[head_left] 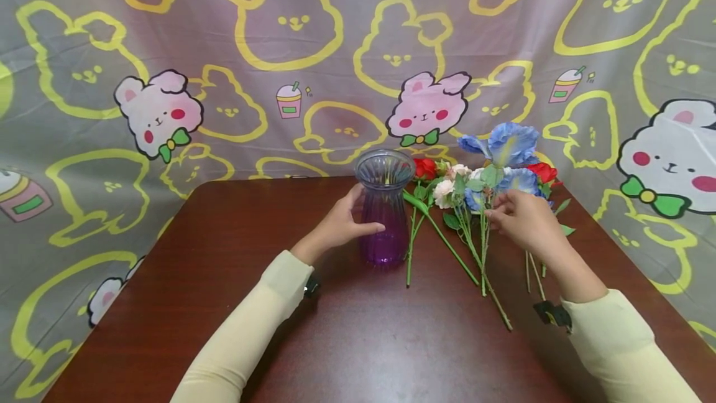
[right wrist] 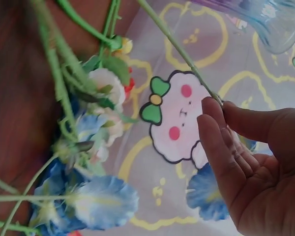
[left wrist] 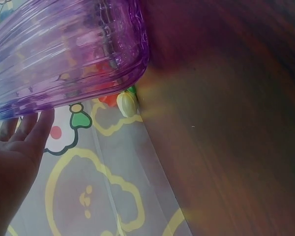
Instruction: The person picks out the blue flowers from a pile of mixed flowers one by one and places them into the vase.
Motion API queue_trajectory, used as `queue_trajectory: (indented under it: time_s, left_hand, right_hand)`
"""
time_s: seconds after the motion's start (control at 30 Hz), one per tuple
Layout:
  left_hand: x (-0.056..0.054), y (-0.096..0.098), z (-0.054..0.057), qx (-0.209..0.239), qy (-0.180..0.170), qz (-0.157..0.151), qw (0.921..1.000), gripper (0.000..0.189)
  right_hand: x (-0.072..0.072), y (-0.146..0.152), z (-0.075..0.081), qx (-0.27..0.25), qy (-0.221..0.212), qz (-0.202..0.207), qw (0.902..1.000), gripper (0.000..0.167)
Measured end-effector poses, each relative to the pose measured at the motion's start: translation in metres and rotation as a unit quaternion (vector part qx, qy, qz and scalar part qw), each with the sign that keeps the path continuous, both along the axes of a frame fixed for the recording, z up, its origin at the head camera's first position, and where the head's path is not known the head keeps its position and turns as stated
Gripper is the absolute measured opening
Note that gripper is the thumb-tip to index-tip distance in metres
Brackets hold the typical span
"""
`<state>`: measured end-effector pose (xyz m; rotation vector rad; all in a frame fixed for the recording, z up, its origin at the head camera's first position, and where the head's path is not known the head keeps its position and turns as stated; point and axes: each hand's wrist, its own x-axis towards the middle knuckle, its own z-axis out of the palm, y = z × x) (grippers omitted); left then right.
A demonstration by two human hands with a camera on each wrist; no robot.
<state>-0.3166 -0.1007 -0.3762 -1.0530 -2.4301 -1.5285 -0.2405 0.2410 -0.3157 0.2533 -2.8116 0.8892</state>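
A ribbed glass vase (head_left: 386, 235), purple below and clearer at its flared rim, stands upright on the table. My left hand (head_left: 339, 219) holds its left side, thumb across the front and fingers behind. In the left wrist view, the fingers (left wrist: 34, 129) lie along the vase wall (left wrist: 73, 54). Between thumb and forefinger, my right hand (head_left: 526, 219) pinches a thin green stem (right wrist: 179, 46). A blue iris (right wrist: 206, 192) shows behind that hand in the right wrist view. Other artificial flowers, including pale roses (head_left: 444, 193) and a red rose (head_left: 425, 168), lie right beside the vase.
Loose green stems (head_left: 447, 247) point toward the near side of the brown table (head_left: 279, 341). Behind the table hangs a grey curtain (head_left: 335, 92) printed with cartoon animals. A yellowish-white bud (left wrist: 127, 104) appears past the vase base.
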Motion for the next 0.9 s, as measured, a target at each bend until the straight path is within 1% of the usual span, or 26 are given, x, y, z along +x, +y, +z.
queue_trajectory:
  time_s: [0.2, 0.33, 0.5, 0.67, 0.9]
  left_hand:
    - [0.001, 0.000, 0.002, 0.007, -0.017, 0.001, 0.9998, 0.089]
    - [0.002, 0.000, 0.003, 0.004, -0.016, -0.001, 0.9999, 0.091]
    - [0.003, 0.000, 0.002, 0.003, -0.015, 0.003, 0.9999, 0.092]
    - [0.003, 0.001, -0.001, 0.010, -0.016, 0.000, 0.9998, 0.091]
    - [0.004, 0.001, 0.001, 0.024, -0.008, -0.002, 0.9997, 0.089]
  right_hand:
    - [-0.006, -0.022, 0.010, -0.017, 0.045, 0.008, 0.9988, 0.023]
    - [-0.008, -0.034, 0.016, -0.038, 0.061, 0.020, 0.9972, 0.023]
    - [-0.010, -0.046, 0.022, -0.048, 0.081, 0.028, 0.9952, 0.024]
    - [-0.008, -0.057, 0.026, -0.057, 0.103, 0.038, 0.9924, 0.020]
    - [-0.004, -0.073, 0.032, -0.086, 0.125, 0.064, 0.9864, 0.017]
